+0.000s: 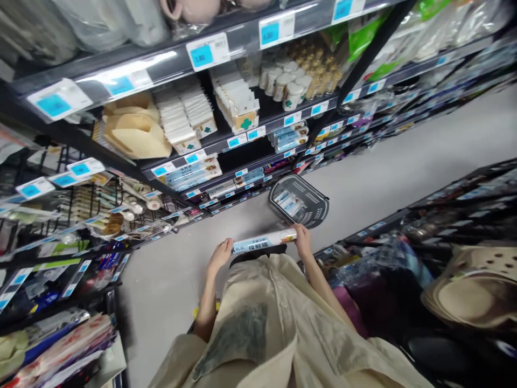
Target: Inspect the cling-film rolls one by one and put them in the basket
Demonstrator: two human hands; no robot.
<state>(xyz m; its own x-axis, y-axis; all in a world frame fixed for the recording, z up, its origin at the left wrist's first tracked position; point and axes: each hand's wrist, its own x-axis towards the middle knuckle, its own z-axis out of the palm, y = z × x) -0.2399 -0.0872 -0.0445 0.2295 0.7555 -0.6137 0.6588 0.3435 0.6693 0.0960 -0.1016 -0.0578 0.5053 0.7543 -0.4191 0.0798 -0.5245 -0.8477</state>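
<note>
Both hands on the long box (pixel 264 241) now: left hand (pixel 220 254) cupped at one end, right hand (pixel 302 241) gripping the other, box level just above the basket (pixel 299 202) on the floor. Best kept level, ends supported, clear of the shelf (pixel 242 141).

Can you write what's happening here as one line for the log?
left hand: holds end of long box | right hand: holds other end | basket: on floor, packs inside | shelves: stocked
</note>
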